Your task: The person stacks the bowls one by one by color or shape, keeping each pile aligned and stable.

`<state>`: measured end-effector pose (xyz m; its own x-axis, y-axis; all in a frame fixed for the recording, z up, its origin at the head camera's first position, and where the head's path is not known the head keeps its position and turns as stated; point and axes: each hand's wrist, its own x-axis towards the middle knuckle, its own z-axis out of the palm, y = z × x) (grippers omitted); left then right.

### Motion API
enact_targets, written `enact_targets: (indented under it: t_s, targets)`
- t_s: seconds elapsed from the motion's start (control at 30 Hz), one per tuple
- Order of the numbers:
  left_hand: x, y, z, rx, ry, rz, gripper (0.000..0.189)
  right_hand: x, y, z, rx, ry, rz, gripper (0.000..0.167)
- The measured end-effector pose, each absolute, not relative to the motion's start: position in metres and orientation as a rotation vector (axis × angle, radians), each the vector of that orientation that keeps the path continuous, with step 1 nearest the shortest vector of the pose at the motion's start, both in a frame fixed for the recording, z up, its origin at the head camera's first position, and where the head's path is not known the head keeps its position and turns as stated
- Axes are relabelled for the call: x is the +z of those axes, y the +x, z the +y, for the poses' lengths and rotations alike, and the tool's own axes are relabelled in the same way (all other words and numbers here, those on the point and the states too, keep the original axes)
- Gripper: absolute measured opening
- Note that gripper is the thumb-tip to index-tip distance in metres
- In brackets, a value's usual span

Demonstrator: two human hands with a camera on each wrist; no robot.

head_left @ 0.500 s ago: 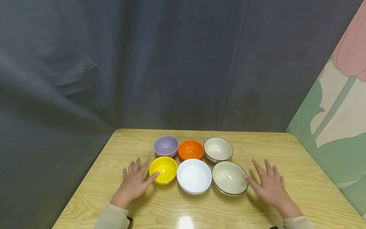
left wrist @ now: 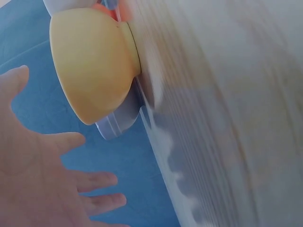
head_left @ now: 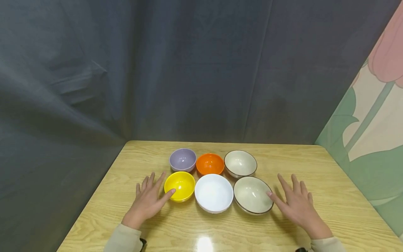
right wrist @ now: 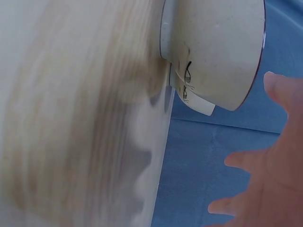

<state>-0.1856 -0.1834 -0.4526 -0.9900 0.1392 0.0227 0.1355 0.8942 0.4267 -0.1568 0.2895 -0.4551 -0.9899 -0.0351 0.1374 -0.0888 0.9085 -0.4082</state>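
Two rows of bowls stand upright on a wooden table. In the near row are a yellow bowl (head_left: 179, 186), a white bowl (head_left: 214, 193) and a cream bowl with a dark rim (head_left: 253, 195). Behind them sit a purple bowl (head_left: 183, 160), an orange bowl (head_left: 210, 164) and a second dark-rimmed cream bowl (head_left: 240, 163). My left hand (head_left: 148, 200), fingers spread, hovers left of the yellow bowl, its thumb overlapping that bowl's rim in the head view. On the other side my right hand (head_left: 297, 204) is spread too, thumb tip at the near cream bowl's rim. Neither hand holds anything.
The light wood table (head_left: 201, 227) ends at a dark hanging curtain (head_left: 195, 70) behind the bowls and on the left. A wall with painted flowers (head_left: 374, 140) runs along the right. Neighbouring bowls sit close together.
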Motion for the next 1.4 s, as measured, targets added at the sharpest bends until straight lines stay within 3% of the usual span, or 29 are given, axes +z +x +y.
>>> enact_targets:
  t_s: [0.17, 0.33, 0.53, 0.8, 1.03, 1.4]
  targets:
    - [-0.455, -0.186, -0.184, 0.673, 0.231, 3.102, 0.085, -0.449, -0.16, 0.288, 0.635, 0.117, -2.925, 0.084]
    - [-0.452, -0.185, -0.181, 0.711, 0.238, 3.395, 0.07, -0.438, -0.169, 0.272, 0.62, 0.186, -2.815, 0.081]
    - [-0.436, -0.176, -0.163, 0.893, 0.27, 3.549, 0.056, -0.428, -0.184, 0.245, 0.591, 0.262, -2.738, 0.051]
    - [-0.424, -0.163, -0.125, 1.025, 0.393, 3.321, 0.061, -0.418, -0.2, 0.201, 0.656, 0.416, -2.729, 0.025]
    - [-0.425, -0.164, -0.1, 1.056, 0.526, 3.144, 0.067, -0.42, -0.211, 0.166, 0.724, 0.469, -2.843, 0.023]
    - [-0.431, -0.16, -0.088, 0.961, 0.457, 3.104, 0.064, -0.435, -0.223, 0.135, 0.676, 0.465, -2.893, 0.021]
